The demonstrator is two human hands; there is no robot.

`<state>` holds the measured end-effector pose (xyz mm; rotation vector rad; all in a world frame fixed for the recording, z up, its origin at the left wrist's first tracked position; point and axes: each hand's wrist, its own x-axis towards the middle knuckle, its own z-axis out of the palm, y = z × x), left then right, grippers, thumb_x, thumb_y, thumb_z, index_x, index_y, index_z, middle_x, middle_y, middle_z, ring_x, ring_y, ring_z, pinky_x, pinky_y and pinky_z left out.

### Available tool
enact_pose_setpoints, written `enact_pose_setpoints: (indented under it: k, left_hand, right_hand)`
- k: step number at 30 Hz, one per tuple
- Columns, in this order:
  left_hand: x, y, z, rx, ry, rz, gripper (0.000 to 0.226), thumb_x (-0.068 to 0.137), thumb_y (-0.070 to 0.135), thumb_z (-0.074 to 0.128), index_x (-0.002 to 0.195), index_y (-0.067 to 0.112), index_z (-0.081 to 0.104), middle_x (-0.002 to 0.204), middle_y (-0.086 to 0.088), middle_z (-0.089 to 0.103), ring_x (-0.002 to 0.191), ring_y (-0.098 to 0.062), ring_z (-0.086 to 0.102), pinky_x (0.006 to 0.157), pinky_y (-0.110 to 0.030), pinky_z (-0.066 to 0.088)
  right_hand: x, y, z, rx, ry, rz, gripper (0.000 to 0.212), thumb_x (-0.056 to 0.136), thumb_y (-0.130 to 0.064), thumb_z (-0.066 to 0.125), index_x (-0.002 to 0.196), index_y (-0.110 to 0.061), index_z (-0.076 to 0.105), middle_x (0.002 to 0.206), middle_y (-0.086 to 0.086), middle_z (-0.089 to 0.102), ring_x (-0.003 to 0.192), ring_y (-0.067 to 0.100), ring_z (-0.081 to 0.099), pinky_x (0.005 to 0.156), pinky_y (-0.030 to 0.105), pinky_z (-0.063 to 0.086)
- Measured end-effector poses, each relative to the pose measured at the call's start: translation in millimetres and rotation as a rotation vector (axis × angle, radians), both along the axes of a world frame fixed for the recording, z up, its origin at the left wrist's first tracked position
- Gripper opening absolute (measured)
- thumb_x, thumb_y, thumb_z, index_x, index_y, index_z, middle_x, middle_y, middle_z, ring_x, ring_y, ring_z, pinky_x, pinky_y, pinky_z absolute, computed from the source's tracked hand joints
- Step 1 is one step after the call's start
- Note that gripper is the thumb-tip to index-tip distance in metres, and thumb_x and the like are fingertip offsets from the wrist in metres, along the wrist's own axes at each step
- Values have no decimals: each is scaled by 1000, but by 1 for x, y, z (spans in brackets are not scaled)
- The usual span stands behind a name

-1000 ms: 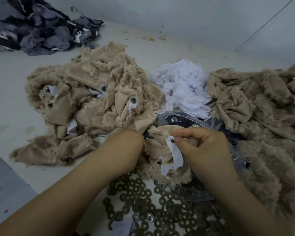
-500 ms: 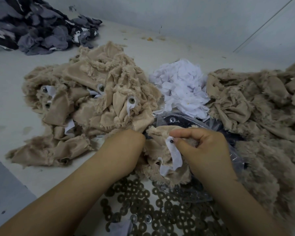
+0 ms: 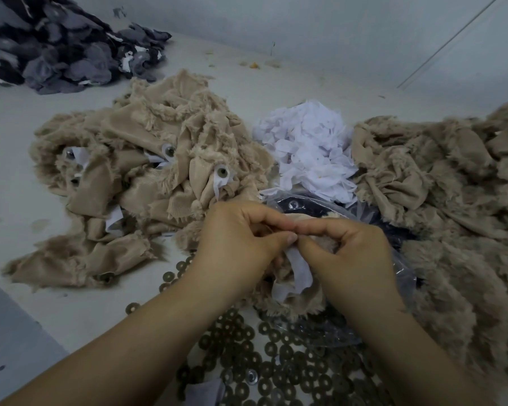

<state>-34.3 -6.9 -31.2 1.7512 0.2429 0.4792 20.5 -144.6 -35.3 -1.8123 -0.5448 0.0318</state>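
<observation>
A small tan plush piece (image 3: 291, 297) with a white fabric strip (image 3: 301, 273) is held between both hands above the table. My left hand (image 3: 241, 247) has come over it, thumb and fingers pinching the fabric at the top. My right hand (image 3: 352, 253) pinches the same spot from the right, fingertips meeting those of the left. Whatever sits between the fingertips is hidden. Several dark round washers (image 3: 264, 361) lie scattered under my forearms.
A heap of tan plush pieces with fitted eyes (image 3: 147, 183) lies at left, another tan plush heap (image 3: 440, 206) at right. White fabric scraps (image 3: 308, 148) sit behind a clear plastic bag (image 3: 305, 205). Dark grey cloth pieces (image 3: 65, 54) are piled far left.
My left hand has come out from under the plush piece and now pinches its top next to my right fingers. The small dark stud seen on the white strip is now covered.
</observation>
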Motion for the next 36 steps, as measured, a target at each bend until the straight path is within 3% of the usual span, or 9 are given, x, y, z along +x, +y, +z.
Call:
enact_pose_setpoints:
  k: [4, 8, 11, 13, 16, 18, 21, 32, 36]
  left_hand:
    - [-1, -3, 0, 53, -19, -9, 40, 77, 2, 80, 74, 41, 76, 66, 6, 73, 56, -15, 69, 57, -32, 61]
    - [-2, -5, -3, 25, -5, -4, 27, 77, 3, 80, 73, 29, 77, 65, 2, 73, 54, -15, 69, 55, -30, 59]
    - [0, -6, -7, 69, -1, 39, 23, 77, 3, 80, 73, 25, 76, 69, 2, 73, 60, -14, 69, 59, -32, 60]
    - [0, -6, -9, 114, -22, 63, 23, 77, 4, 80, 74, 26, 76, 70, 3, 72, 62, -11, 69, 61, -30, 60]
    - [0, -6, -11, 310, -115, 73, 21, 80, 6, 78, 82, 27, 77, 72, 6, 70, 68, -5, 65, 66, -19, 55]
    - [0, -6, -14, 475, -202, 78, 14, 81, 7, 77, 89, 18, 78, 79, 6, 70, 75, -4, 63, 72, -12, 49]
    - [1, -6, -20, 549, -279, 108, 11, 80, 6, 77, 90, 8, 78, 82, 0, 70, 78, -4, 62, 74, -13, 50]
    - [5, -3, -28, 403, -308, 15, 5, 78, 4, 78, 82, 6, 78, 79, -3, 69, 75, -8, 64, 69, -13, 49]
    - [8, 1, -28, 350, -299, -38, 5, 77, 4, 80, 80, 6, 78, 76, -2, 70, 72, -7, 66, 69, -16, 50]
  right_hand:
    - [0, -1, 1, 34, 25, 15, 31, 81, 5, 72, 84, -25, 79, 77, -20, 75, 73, -5, 71, 59, 7, 52]
    - [2, -2, -1, 54, 73, 3, 23, 81, 2, 73, 87, -19, 81, 79, -14, 77, 71, 0, 73, 52, 13, 54]
    - [4, -2, -3, 37, 58, -42, 18, 82, -2, 74, 89, -16, 81, 80, -9, 78, 75, 2, 73, 65, 18, 59]
    - [4, -2, -3, 43, 68, -37, 17, 83, -1, 73, 89, -15, 81, 79, -7, 78, 74, 4, 74, 64, 18, 59]
    - [4, -2, -3, 76, 111, 14, 20, 86, 3, 69, 90, -13, 81, 79, -5, 78, 76, 7, 75, 64, 16, 57]
    - [5, -3, -3, 125, 189, 30, 21, 88, 3, 67, 89, -12, 80, 81, -2, 78, 79, 10, 75, 67, 17, 58]
    - [7, -4, -3, 211, 372, 57, 22, 91, 1, 64, 85, -14, 80, 85, 5, 78, 84, 18, 76, 70, 25, 61]
    - [3, -3, -3, 250, 391, 85, 19, 93, -3, 64, 87, -14, 78, 86, 4, 78, 85, 18, 76, 70, 22, 59]
    - [3, -3, -4, 198, 307, 75, 18, 93, -4, 65, 93, -17, 77, 88, -6, 78, 87, 7, 74, 70, 14, 56]
